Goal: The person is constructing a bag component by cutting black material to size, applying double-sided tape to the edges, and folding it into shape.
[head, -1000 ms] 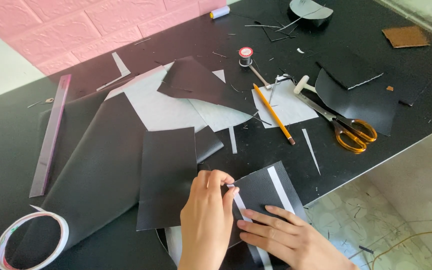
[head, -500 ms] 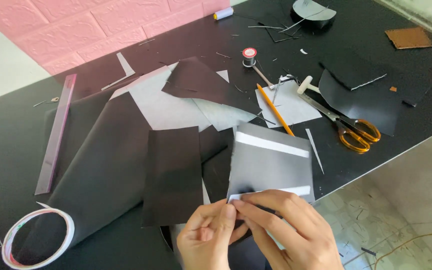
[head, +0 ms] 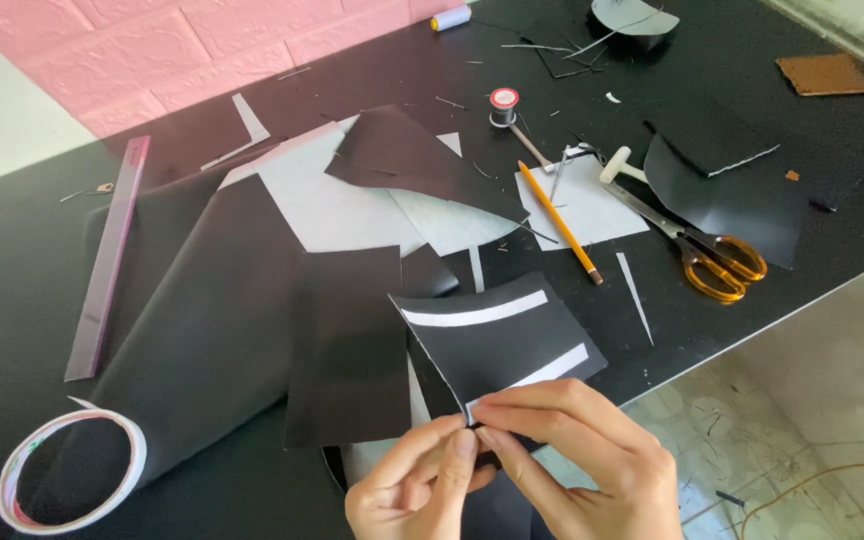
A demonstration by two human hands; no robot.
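A small black leather piece with two white tape strips is held up at the table's front edge. My left hand and my right hand meet at its near corner, fingertips pinching the end of the nearer white strip. The piece tilts slightly upward, its far edge above the table. A larger black rectangle lies flat just to the left of my hands.
A tape roll lies at the front left, a pink ruler beyond it. Orange-handled scissors, a pencil, a small mallet, a thread spool and black and white sheets cover the black table.
The small black piece was flat under my hands, then lifted and turned. Now both hands pinch the end of a tape strip at its near corner, and the piece has tipped lower.
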